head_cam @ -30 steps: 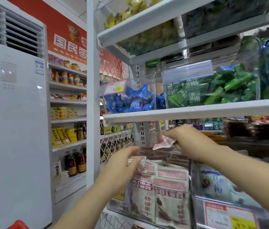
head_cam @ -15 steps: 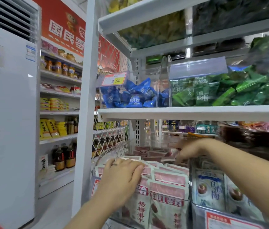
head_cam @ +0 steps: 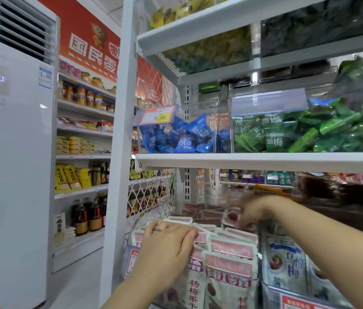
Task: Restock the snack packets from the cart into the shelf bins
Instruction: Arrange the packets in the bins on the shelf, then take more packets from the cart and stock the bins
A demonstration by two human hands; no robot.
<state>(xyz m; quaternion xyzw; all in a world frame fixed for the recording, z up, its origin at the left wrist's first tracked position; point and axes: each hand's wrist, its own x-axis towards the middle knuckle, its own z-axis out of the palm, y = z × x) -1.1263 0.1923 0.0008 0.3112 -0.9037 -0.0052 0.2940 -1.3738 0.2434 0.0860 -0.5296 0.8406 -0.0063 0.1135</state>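
Pink-and-white snack packets [head_cam: 229,264] stand upright in rows, filling the clear bin [head_cam: 211,190] on the lower shelf. Our left hand [head_cam: 167,248] lies on the front rows, fingers close together and pressed flat over the packet tops. Our right hand [head_cam: 252,212] reaches deeper into the same bin, at a packet near the back; it is too blurred for us to tell whether the fingers pinch it. Just right of this bin, another holds white-and-blue packets [head_cam: 285,264]. On the shelf board [head_cam: 243,160] above, one clear bin holds blue packets [head_cam: 185,137] behind a price tag [head_cam: 157,114], and its neighbour holds green packets [head_cam: 298,134].
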